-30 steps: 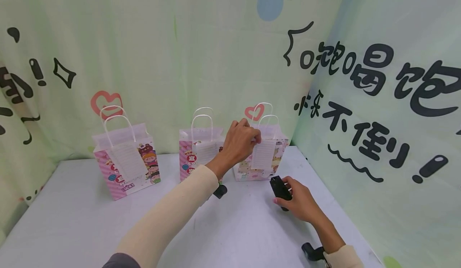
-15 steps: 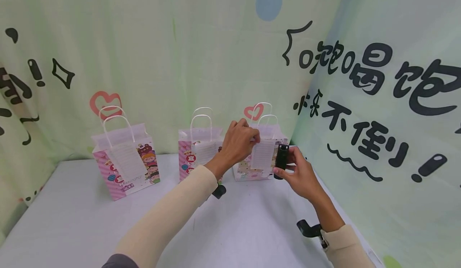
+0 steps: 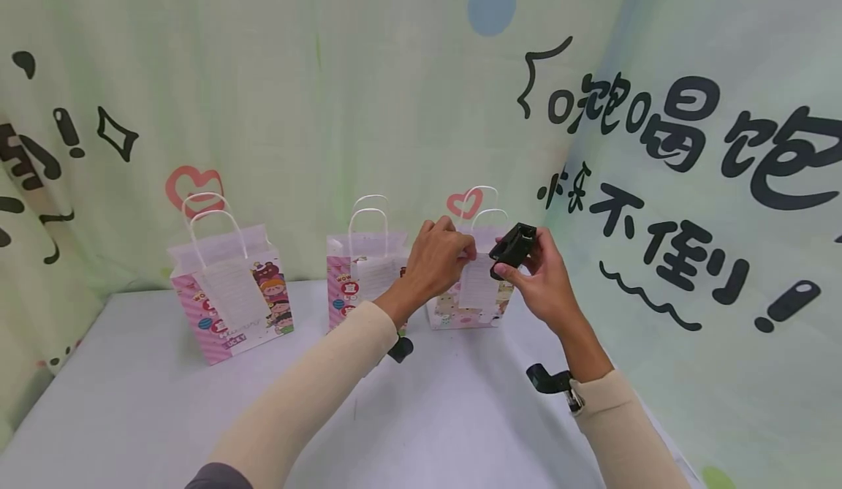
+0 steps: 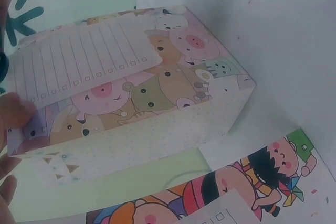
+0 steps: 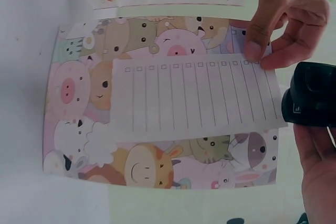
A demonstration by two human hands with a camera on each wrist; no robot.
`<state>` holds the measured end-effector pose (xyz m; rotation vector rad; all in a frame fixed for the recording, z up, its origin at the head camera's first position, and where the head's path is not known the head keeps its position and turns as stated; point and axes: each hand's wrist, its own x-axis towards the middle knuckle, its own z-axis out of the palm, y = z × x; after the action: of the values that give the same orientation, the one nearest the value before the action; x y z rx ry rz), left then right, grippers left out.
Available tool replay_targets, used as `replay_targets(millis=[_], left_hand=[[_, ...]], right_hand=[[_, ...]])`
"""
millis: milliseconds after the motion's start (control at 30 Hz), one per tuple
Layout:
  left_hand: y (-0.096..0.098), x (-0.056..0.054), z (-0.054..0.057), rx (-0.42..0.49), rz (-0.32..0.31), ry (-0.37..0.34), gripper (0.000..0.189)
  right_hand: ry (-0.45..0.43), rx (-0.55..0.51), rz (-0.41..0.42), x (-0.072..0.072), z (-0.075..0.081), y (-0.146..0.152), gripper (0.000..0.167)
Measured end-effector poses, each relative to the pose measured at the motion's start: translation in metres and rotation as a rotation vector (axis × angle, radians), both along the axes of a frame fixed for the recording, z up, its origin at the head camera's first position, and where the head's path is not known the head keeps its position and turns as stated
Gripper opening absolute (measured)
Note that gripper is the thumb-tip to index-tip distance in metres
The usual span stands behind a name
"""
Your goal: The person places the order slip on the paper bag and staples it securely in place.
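The rightmost paper gift bag (image 3: 447, 315), printed with cartoon animals, stands upright on the table. My left hand (image 3: 437, 256) pinches a lined checklist sheet (image 5: 194, 98) against the front of this bag at its upper edge. From the right, my right hand (image 3: 549, 284) grips a black stapler (image 3: 514, 245) near the bag's top. In the right wrist view the stapler's end overlaps the sheet's edge, close beside the left thumb. Only a few fingers of the left hand show at the side of the left wrist view.
A second gift bag (image 3: 340, 292) stands just left, partly behind the left forearm, with a similar sheet on its front. Farther left is a third bag (image 3: 226, 313), also bearing a sheet. White twisted handles rise from all three. A printed curtain (image 3: 276, 109) backs the white table (image 3: 164, 416).
My right hand has lifted the stapler from low over the table up to the bag's top edge and turned it toward the sheet. My left hand has stayed in place.
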<state>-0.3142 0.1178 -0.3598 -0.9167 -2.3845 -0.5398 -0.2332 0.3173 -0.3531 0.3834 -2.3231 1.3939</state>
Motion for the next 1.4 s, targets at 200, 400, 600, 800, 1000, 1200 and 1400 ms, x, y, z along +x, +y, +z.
replay_targets(millis=[200,400,600,800,1000,1200,1400], left_hand=[[0.002,0.001,0.000,0.007,-0.017,0.019,0.006],[0.003,0.001,-0.001,-0.004,-0.028,0.038,0.006],[0.004,0.001,-0.001,-0.010,-0.028,0.056,0.007],[0.004,0.001,-0.001,-0.014,-0.022,0.072,0.008],[0.004,0.002,0.000,-0.022,-0.012,0.070,0.008],[0.003,0.003,0.001,-0.038,0.009,0.044,0.008],[0.001,0.003,0.001,-0.038,0.015,0.037,0.010]], right_hand=[[-0.001,-0.038,0.067,-0.013,0.004,-0.001,0.062],[-0.029,-0.001,0.070,-0.020,0.001,-0.002,0.065],[-0.028,0.038,0.033,-0.022,-0.002,-0.003,0.064],[-0.028,0.052,-0.001,-0.022,-0.001,-0.005,0.064],[-0.025,0.035,-0.013,-0.023,0.001,-0.009,0.062],[-0.015,0.045,-0.051,-0.025,0.003,-0.015,0.060],[0.005,0.077,-0.116,-0.029,0.004,-0.021,0.058]])
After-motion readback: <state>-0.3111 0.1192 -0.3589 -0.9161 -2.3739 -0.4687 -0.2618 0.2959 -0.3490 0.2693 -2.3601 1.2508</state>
